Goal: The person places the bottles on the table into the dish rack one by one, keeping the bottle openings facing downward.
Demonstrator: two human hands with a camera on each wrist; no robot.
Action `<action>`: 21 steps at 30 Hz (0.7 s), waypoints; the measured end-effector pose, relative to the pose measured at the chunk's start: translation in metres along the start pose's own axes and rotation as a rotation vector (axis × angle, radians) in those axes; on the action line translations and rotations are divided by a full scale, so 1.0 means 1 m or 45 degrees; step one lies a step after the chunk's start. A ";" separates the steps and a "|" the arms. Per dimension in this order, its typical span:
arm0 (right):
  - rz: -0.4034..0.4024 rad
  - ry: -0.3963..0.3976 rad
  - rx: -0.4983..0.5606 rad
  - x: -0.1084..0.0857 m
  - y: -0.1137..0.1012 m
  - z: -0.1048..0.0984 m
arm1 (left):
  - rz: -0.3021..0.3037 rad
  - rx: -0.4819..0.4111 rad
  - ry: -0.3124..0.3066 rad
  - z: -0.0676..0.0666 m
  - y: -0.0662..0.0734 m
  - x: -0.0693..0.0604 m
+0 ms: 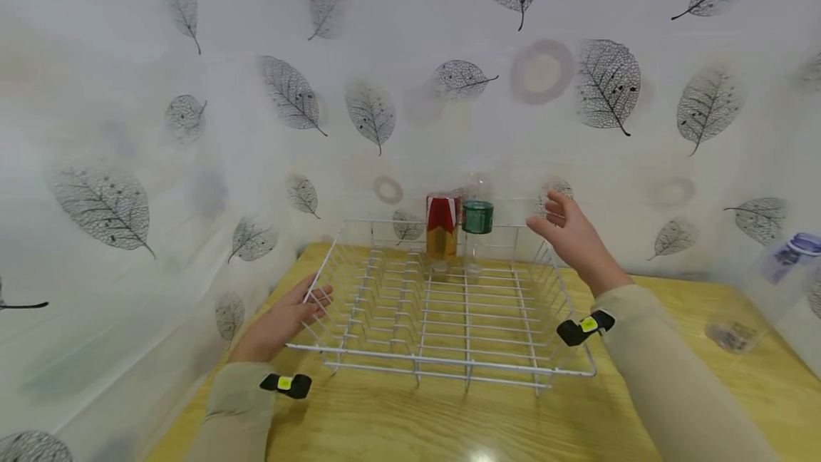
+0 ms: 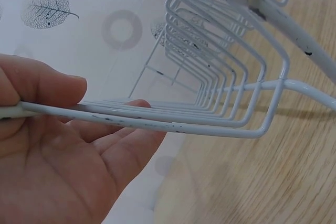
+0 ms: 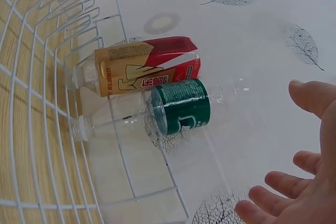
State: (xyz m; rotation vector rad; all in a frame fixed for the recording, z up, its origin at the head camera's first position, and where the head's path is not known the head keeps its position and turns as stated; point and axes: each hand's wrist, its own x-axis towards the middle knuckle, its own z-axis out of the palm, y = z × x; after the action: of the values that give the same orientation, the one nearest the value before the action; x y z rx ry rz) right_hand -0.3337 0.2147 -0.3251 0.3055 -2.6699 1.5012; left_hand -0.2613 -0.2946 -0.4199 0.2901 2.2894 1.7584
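A white wire dish rack (image 1: 474,323) stands on the wooden table. My left hand (image 1: 282,319) holds its left rim; in the left wrist view the thumb (image 2: 58,85) lies on one side of the wire and the fingers on the other. Two plastic bottles stand neck down at the rack's back: one with a red and brown label (image 1: 442,227), and beside it a clear bottle with a green label (image 1: 477,217). To the right of these, my right hand (image 1: 574,237) is raised above the rack's back right corner, fingers spread and touching nothing.
A large clear bottle with a bluish-purple neck (image 1: 802,244) stands on the table (image 1: 449,426) at the far right. Behind and to the left hangs a whitish sheet (image 1: 410,34) printed with dark leaves.
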 end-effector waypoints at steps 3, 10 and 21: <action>-0.015 0.027 -0.031 -0.010 0.008 -0.006 | -0.002 0.018 0.002 0.001 0.000 0.001; -0.040 0.149 -0.047 -0.040 0.026 -0.023 | -0.005 0.037 0.009 0.001 0.000 0.003; -0.043 0.238 -0.084 -0.085 0.067 -0.046 | -0.021 0.019 0.004 0.000 0.000 0.002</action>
State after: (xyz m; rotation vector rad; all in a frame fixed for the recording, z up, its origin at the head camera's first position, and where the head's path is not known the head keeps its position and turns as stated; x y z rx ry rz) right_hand -0.2657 0.2994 -0.3704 0.1949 -2.5481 1.3567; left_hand -0.2628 -0.2937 -0.4197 0.2709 2.3015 1.7362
